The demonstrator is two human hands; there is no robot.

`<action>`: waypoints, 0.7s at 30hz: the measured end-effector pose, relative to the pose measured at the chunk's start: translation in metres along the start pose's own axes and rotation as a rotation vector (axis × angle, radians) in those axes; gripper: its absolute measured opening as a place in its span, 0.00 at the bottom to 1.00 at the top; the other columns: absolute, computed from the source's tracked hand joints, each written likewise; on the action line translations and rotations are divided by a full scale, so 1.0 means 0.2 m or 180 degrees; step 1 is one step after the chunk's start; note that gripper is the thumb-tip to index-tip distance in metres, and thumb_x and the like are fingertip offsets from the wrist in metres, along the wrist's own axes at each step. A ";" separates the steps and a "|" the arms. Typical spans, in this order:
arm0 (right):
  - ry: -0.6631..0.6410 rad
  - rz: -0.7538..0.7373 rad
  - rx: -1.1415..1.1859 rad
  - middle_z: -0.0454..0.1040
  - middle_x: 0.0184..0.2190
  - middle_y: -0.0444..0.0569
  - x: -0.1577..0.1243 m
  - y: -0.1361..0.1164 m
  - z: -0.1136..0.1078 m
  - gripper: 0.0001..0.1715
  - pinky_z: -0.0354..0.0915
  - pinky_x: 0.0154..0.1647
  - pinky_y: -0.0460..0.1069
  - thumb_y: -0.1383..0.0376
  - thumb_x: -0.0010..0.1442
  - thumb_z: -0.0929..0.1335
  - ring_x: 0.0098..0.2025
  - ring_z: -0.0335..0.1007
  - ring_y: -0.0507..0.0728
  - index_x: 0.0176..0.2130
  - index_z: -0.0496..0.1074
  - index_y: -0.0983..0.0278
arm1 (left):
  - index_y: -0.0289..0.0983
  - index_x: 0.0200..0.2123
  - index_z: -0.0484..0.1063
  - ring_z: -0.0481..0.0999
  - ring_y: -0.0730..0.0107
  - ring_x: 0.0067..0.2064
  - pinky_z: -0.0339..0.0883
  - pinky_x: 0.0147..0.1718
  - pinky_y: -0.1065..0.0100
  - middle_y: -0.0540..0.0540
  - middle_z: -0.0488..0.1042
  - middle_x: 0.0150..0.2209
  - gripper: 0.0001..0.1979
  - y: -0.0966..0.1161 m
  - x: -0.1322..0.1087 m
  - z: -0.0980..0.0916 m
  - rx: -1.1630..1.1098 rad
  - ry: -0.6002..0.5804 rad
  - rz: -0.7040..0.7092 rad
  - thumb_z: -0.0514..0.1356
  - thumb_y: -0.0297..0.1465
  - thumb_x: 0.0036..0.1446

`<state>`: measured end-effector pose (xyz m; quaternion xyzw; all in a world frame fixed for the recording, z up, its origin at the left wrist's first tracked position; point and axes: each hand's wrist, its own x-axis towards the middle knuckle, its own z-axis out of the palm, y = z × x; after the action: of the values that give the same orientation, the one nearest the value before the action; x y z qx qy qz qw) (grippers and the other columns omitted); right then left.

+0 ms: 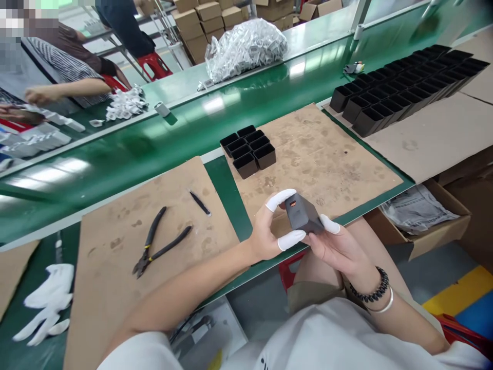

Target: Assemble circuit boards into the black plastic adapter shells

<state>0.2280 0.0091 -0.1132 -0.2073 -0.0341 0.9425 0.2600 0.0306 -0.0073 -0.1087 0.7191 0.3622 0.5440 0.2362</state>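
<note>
A black box-shaped charger case [304, 213] with a small orange slot in its end face is held above the table's front edge. My left hand [267, 231] has its thumb and forefinger, both in white finger cots, closed on the slotted end. At the other end my right hand [337, 246] grips the case, a white cot on one finger. Just beyond my hands stands a small group of open black cases [248, 151] on a cardboard sheet [308, 149].
Pliers [150, 246] and black tweezers [200, 203] lie on the left cardboard. White gloves [50, 303] rest at far left. Rows of black cases [400, 87] stand at right, above a carton [416, 231]. Across the green conveyor [185, 123] sits a co-worker [57, 77] beside white parts.
</note>
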 end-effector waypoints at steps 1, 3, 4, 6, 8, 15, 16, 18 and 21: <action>0.0022 -0.0011 0.0049 0.85 0.46 0.42 0.00 0.00 -0.01 0.08 0.79 0.47 0.39 0.68 0.68 0.70 0.47 0.83 0.48 0.48 0.75 0.61 | 0.41 0.68 0.61 0.77 0.57 0.52 0.74 0.52 0.59 0.38 0.73 0.54 0.32 -0.01 0.00 -0.01 -0.0033 -0.0046 -0.0050 0.65 0.41 0.65; 0.0057 -0.0060 0.0077 0.85 0.46 0.41 0.02 -0.01 -0.01 0.08 0.80 0.46 0.40 0.69 0.67 0.71 0.45 0.83 0.48 0.47 0.75 0.60 | 0.42 0.69 0.60 0.77 0.56 0.53 0.74 0.53 0.57 0.37 0.73 0.56 0.32 -0.03 -0.01 -0.02 -0.0105 -0.0109 -0.0152 0.64 0.41 0.66; 0.0072 -0.0095 0.0054 0.85 0.46 0.41 0.02 -0.01 -0.01 0.08 0.80 0.46 0.40 0.69 0.67 0.71 0.45 0.83 0.48 0.46 0.75 0.60 | 0.42 0.69 0.59 0.77 0.55 0.54 0.74 0.54 0.57 0.37 0.72 0.56 0.32 -0.04 -0.02 -0.02 -0.0135 -0.0121 -0.0209 0.64 0.41 0.66; 0.0104 -0.0197 -0.0073 0.85 0.45 0.42 0.03 0.00 -0.01 0.10 0.80 0.47 0.40 0.69 0.65 0.72 0.45 0.83 0.49 0.47 0.76 0.59 | 0.43 0.69 0.59 0.77 0.54 0.55 0.73 0.55 0.56 0.38 0.73 0.57 0.32 -0.05 -0.02 -0.02 -0.0227 -0.0140 -0.0338 0.64 0.41 0.66; 0.0178 -0.0350 -0.0284 0.84 0.47 0.43 0.03 -0.01 0.00 0.16 0.80 0.49 0.41 0.69 0.63 0.74 0.48 0.83 0.50 0.50 0.75 0.58 | 0.42 0.69 0.58 0.78 0.53 0.56 0.74 0.55 0.55 0.37 0.73 0.58 0.32 -0.06 -0.02 -0.02 -0.0426 -0.0213 -0.0540 0.63 0.41 0.66; 0.0418 -0.1021 -0.1639 0.83 0.48 0.45 0.10 -0.38 0.12 0.18 0.81 0.48 0.44 0.68 0.59 0.75 0.48 0.83 0.53 0.49 0.76 0.59 | 0.38 0.59 0.71 0.79 0.56 0.48 0.73 0.51 0.54 0.39 0.79 0.50 0.20 -0.02 0.05 0.03 -0.0626 -0.0972 -0.1778 0.57 0.40 0.69; 0.0483 -0.1141 -0.1970 0.83 0.47 0.46 0.15 -0.49 0.17 0.17 0.81 0.48 0.45 0.69 0.58 0.75 0.48 0.83 0.54 0.48 0.76 0.60 | 0.38 0.57 0.72 0.78 0.57 0.46 0.72 0.50 0.53 0.40 0.79 0.48 0.19 -0.02 0.05 0.03 -0.0417 -0.1139 -0.1809 0.58 0.39 0.67; 0.0632 -0.1444 -0.2796 0.82 0.46 0.49 0.29 -0.73 0.32 0.17 0.82 0.47 0.48 0.71 0.56 0.75 0.47 0.82 0.55 0.46 0.75 0.62 | 0.39 0.55 0.74 0.78 0.57 0.45 0.69 0.52 0.51 0.42 0.80 0.46 0.18 -0.01 0.06 0.04 -0.0056 -0.1385 -0.1736 0.61 0.35 0.64; 0.1291 -0.2288 -0.4400 0.80 0.45 0.50 0.59 -1.04 0.57 0.16 0.81 0.46 0.53 0.74 0.53 0.75 0.45 0.81 0.58 0.40 0.70 0.64 | 0.40 0.53 0.75 0.78 0.58 0.45 0.67 0.52 0.53 0.44 0.81 0.45 0.16 -0.01 0.06 0.05 0.0113 -0.1503 -0.1659 0.61 0.31 0.62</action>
<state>0.1879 0.2537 -0.0169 -0.4648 -0.6265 0.5108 0.3613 0.0405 0.0038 -0.1053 0.7125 0.4783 0.2777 0.4318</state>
